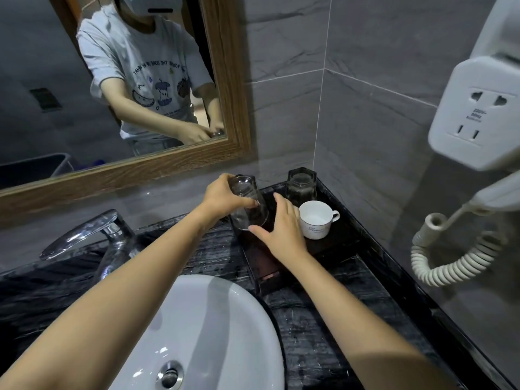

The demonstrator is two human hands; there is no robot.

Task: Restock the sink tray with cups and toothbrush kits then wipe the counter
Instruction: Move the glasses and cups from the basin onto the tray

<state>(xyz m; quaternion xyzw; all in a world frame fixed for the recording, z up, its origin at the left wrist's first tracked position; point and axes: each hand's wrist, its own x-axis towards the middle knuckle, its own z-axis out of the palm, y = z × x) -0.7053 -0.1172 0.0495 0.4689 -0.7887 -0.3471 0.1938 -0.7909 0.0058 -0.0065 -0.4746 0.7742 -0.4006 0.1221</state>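
Hands at twelve o'clock: my left hand (pixel 222 197) grips an upturned glass (pixel 247 205), right hand (pixel 281 229) spread beside it; tray (pixel 332 249) part-stocked, no toothbrush kits, counter (pixel 309 319) unwiped

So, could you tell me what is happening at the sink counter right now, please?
A person is restocking the dark tray beside the sink. The left hand grips a clear glass, upside down and tilted over the tray's left end, while the right hand steadies its rim. A second glass stands at the tray's back corner, with a white cup in front of it. No toothbrush kits are visible.
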